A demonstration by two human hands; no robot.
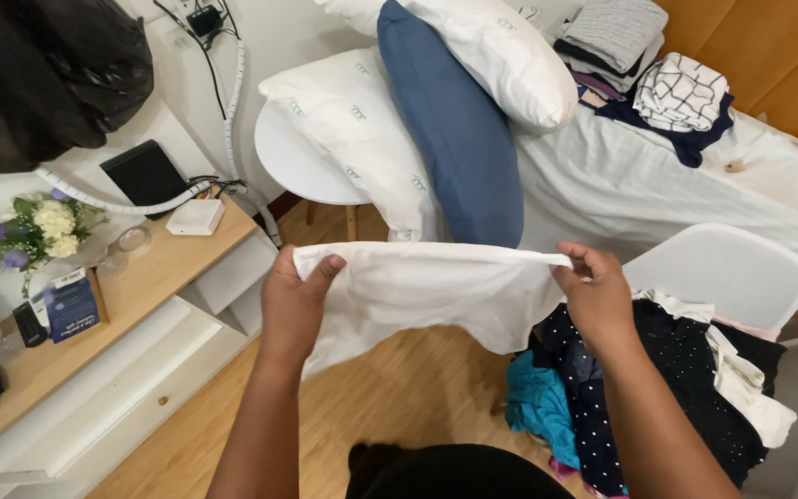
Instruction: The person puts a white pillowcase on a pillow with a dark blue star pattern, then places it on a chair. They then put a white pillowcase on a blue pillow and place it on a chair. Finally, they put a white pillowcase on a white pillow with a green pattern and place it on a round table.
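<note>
the left hand (294, 298) and right hand (597, 294) each pinch a top corner of the white garment (422, 288), stretched mid-air between them, laundry pile (658, 397) at four o'clock. it looks light, soft and limp; corners seem best.

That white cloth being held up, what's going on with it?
A person holds a white garment stretched between both hands, left hand and right hand, each pinching its top edge. It hangs over the wooden floor. Beside the right hand, a white chair carries a heap of clothes.
</note>
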